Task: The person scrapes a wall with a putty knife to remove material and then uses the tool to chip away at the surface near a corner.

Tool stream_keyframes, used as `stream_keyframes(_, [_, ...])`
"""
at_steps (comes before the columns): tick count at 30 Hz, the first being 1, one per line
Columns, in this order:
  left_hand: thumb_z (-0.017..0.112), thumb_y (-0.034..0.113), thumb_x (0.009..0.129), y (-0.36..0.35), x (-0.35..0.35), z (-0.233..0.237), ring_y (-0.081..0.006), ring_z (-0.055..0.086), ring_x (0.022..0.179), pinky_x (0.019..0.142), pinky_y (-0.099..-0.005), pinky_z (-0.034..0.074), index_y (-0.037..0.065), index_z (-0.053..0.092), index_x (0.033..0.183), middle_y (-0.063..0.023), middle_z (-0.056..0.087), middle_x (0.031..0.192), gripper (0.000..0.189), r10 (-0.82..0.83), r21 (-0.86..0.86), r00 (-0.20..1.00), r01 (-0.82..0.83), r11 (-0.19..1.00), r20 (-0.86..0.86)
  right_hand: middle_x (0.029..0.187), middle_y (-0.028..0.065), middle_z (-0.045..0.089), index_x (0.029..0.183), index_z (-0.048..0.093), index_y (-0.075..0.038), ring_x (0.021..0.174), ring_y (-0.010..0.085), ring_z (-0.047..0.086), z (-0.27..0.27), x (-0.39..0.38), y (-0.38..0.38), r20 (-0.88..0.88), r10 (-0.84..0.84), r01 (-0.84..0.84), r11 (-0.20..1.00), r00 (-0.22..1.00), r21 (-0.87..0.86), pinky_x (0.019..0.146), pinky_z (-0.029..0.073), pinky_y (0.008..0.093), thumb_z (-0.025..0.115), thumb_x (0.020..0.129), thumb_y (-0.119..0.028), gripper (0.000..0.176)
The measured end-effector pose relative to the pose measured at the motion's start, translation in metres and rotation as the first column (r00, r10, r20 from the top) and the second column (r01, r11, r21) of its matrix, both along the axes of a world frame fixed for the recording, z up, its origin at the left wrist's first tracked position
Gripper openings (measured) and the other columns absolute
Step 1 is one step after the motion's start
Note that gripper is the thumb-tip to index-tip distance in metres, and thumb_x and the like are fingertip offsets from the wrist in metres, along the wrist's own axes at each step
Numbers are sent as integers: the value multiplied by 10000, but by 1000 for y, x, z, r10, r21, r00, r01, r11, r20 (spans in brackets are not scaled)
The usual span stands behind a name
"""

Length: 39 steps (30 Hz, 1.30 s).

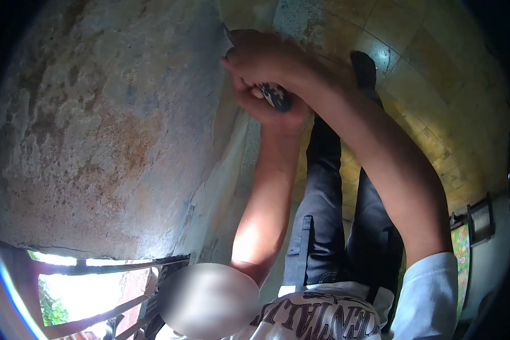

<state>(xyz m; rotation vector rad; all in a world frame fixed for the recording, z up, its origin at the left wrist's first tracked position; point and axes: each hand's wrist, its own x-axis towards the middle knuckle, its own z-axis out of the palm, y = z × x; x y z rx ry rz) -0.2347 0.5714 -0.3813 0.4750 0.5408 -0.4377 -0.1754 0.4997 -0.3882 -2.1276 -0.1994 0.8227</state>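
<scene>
My right hand [260,56] reaches across to the wall and is closed around a bladed hand tool [275,97] with a dark, mottled grip. The grip's rounded end sticks out below the right hand, and a narrow metal blade tip shows beyond it at the upper left, close against the wall surface. Just beneath, my left hand [275,113] is wrapped about the same grip, its fingers partly hidden behind the right hand. Most of the tool's middle is covered by the two hands. The worn wall [119,124] beside them is stained and patchy.
A yellowish tiled floor [419,85] lies below, with my legs in dark trousers [317,226] standing on it. A barred window opening [90,289] is at the lower left. A flowered cloth [462,260] hangs at the right near a dark frame [481,220].
</scene>
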Motion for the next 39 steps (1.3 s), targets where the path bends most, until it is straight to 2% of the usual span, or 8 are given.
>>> stream_keyframes(19, [416,564,1017,-2,7,-7,-283,636,1028,996,-431,478,56,608,1099,-126,662,1085,549,-13,110,990,28,994,-142,1186,211,638,940,731,47,1077,376,667,13,4,-10,-153,-85,93,995,985,46,864,540,440,688,736,-144,283])
stream_keyframes(22, [403,585,1012,8,15,-10,-286,633,1032,992,-434,480,56,588,1136,-131,652,1101,574,-88,-42,994,85,995,-62,922,165,731,772,770,-90,928,331,704,4,12,-3,-260,-218,240,969,941,58,779,553,457,721,590,-201,219])
stream_keyframes(25, [398,594,1010,5,1,6,-290,635,1025,969,-437,490,56,574,1156,-129,644,1120,584,-46,131,998,51,990,-40,935,186,729,794,779,-100,917,330,705,12,-5,-1,84,-166,157,982,982,106,768,550,462,727,573,-209,251])
stream_keyframes(28, [393,582,1013,13,-1,-12,-298,635,1025,963,-444,492,55,574,1159,-133,643,1120,577,-82,16,995,82,997,51,1207,235,593,951,745,-7,1049,382,654,2,-6,11,-90,-170,177,981,981,80,836,536,452,707,723,-216,311])
stream_keyframes(32, [384,586,1011,13,2,-19,-305,633,1011,951,-436,498,41,571,1163,-139,638,1128,596,-69,-35,997,71,997,39,1219,263,575,994,752,-44,1075,406,636,-25,-21,23,-9,-405,396,888,914,233,845,533,470,716,707,-223,340])
stream_keyframes(34, [375,591,1012,6,-6,-4,-307,633,1003,939,-428,505,34,574,1163,-142,642,1119,610,-54,62,995,49,997,80,1192,273,583,991,753,-43,1066,411,641,-21,-26,27,258,-304,297,953,917,68,843,534,476,735,680,-218,357])
stream_keyframes(37, [352,589,1019,15,-9,-21,-307,637,1008,926,-421,512,34,572,1195,-144,642,1130,622,-59,48,996,63,997,-70,1212,281,572,979,752,-25,1077,426,644,-14,-8,9,42,-100,98,995,994,33,859,529,487,758,646,-202,377])
stream_keyframes(39, [349,591,1020,13,-3,-23,-307,637,1018,925,-424,516,28,567,1206,-145,639,1135,632,-69,-63,996,65,996,-50,1212,276,577,961,753,-28,1060,421,650,-15,-10,11,114,-150,149,989,982,17,857,528,488,756,646,-197,357])
